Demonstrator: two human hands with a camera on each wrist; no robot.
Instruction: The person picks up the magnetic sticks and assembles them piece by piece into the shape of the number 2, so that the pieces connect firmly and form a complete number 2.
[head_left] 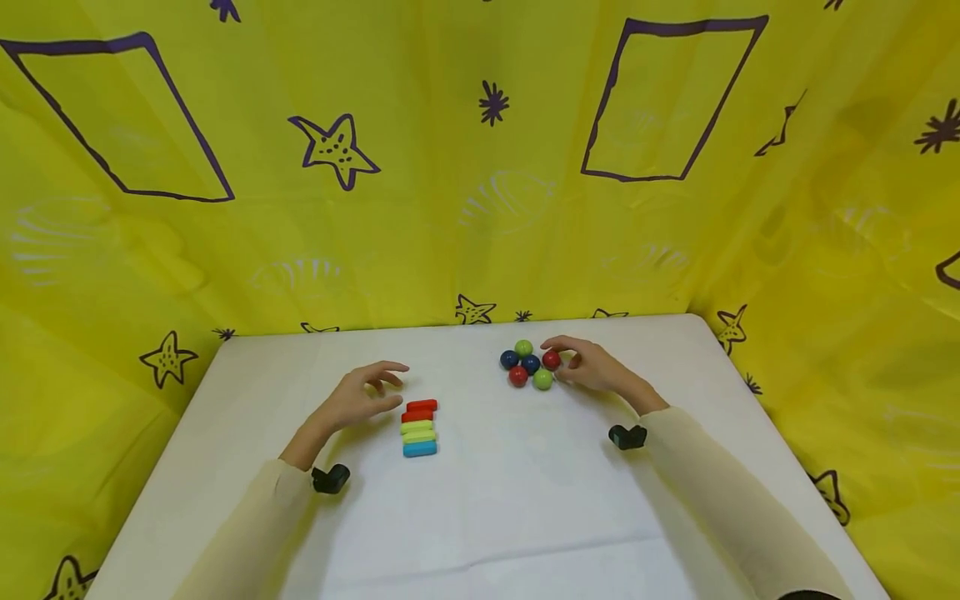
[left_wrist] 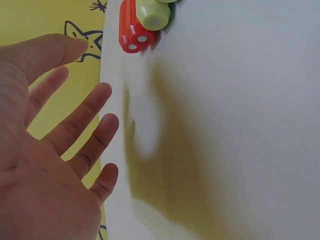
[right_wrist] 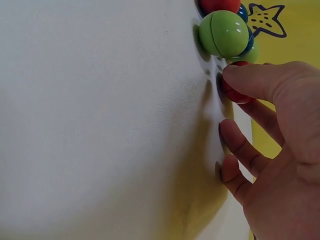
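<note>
My left hand hovers above the white table with its fingers spread and holds nothing. Just right of it lies a column of short sticks: two red sticks, two yellow-green sticks and a blue stick. Pale dots mark the ends of the red ones in the left wrist view. At the back, my right hand pinches a red ball between thumb and index finger; the thumb partly covers it. Beside it cluster another red ball, two green balls and two dark blue balls.
A white cloth covers the table, with a crease near the front. Yellow curtains with drawn stars and shells stand along the back and both sides. A small black device sits at each wrist.
</note>
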